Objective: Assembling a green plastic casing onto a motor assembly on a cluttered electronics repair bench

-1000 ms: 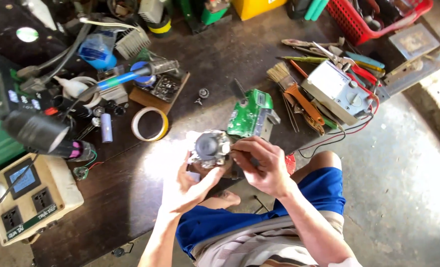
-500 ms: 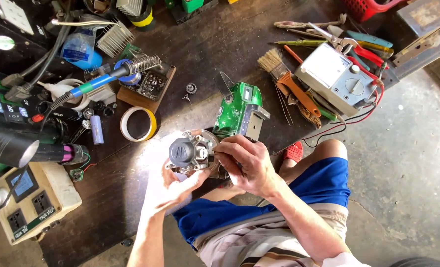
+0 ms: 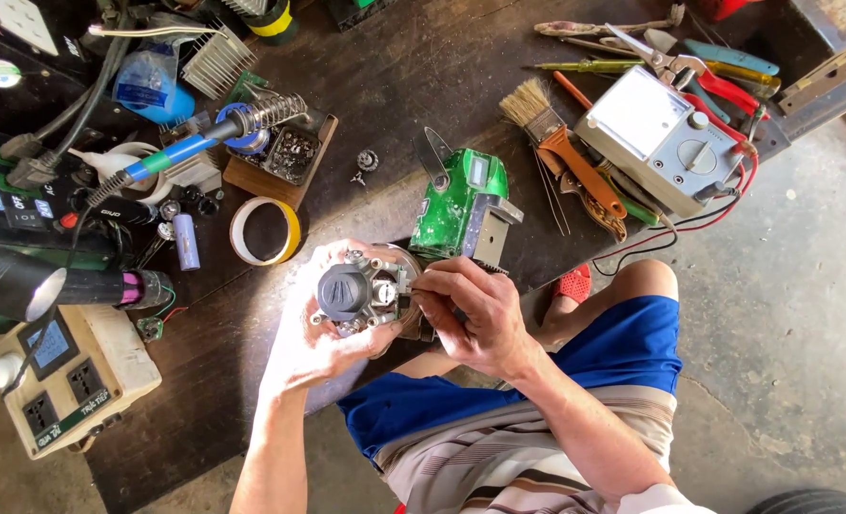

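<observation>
Looking down from the head camera, I see the left hand (image 3: 314,333) cupped under a round grey metal motor part with a dark cap (image 3: 361,290), fingers curled around its rim and holding it just above the near edge of the dark wooden workbench (image 3: 404,86). The right hand (image 3: 475,319) is closed, its fingertips (image 3: 423,286) pinched narrow against the part's right side; whether they grip a small tool or a screw there, I cannot tell. Just behind both hands lies a green power-tool housing (image 3: 461,205) on the bench. To its left rests a ring of yellow tape (image 3: 265,230), and further left a blue-handled soldering iron (image 3: 190,145) sits in its coil stand. To the right lie a wooden-handled paintbrush (image 3: 556,138) and a grey analogue meter with red leads (image 3: 661,138). A cream socket box (image 3: 71,376) stands at the bench's left corner. The person's blue shorts (image 3: 585,371) show below.
</observation>
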